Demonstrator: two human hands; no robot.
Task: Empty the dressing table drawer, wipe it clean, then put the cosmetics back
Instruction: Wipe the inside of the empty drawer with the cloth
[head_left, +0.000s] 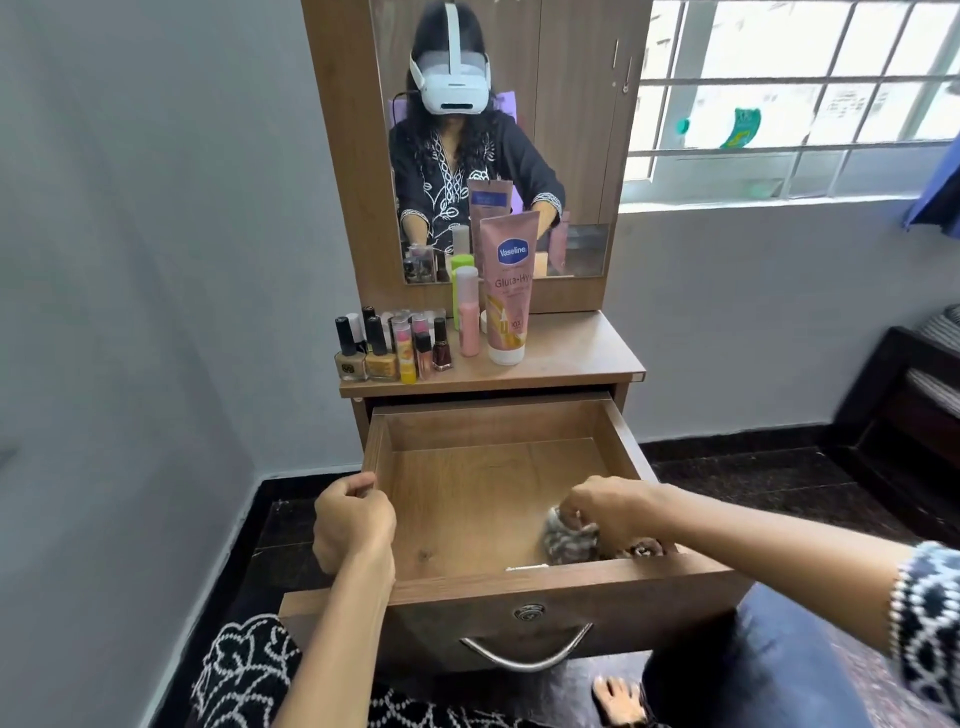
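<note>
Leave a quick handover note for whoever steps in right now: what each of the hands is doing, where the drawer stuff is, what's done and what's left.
Left hand: grips the drawer's left wall, steadying it.
Right hand: holds a grey cloth at the front right corner inside the drawer.
Cosmetics: nail polish bottles, pink bottle and Vaseline tube all stand on the tabletop.
Done: drawer emptied.
Left: finish wiping, put the cosmetics back.

Brown drawer; grey-mottled cloth
</note>
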